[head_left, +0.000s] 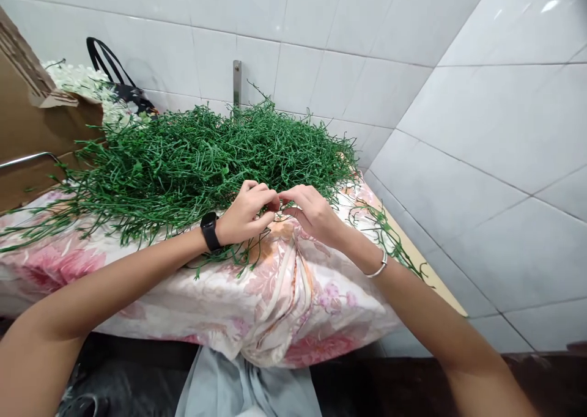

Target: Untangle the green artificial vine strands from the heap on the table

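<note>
A big heap of green artificial stems (197, 154) with thin branching sprigs spreads across the table. My left hand (250, 212), wearing a black watch (210, 231), is closed at the heap's front edge, with a few green stems (245, 255) sticking out below it. Fingertip to fingertip with it is my right hand (314, 214), with a silver bangle (380, 264) on the wrist. Its thumb and fingers are curled in a pinch. What lies between the right fingertips is too small and hidden to make out.
A flowered cloth (215, 301) covers the table and bunches up at the front. Loose sprigs (394, 243) lie by the right edge. On the left stand a cardboard box (41, 123), white artificial flowers (82, 81) and a black-handled bag (132, 96). Tiled walls (321, 81) close off the back and right.
</note>
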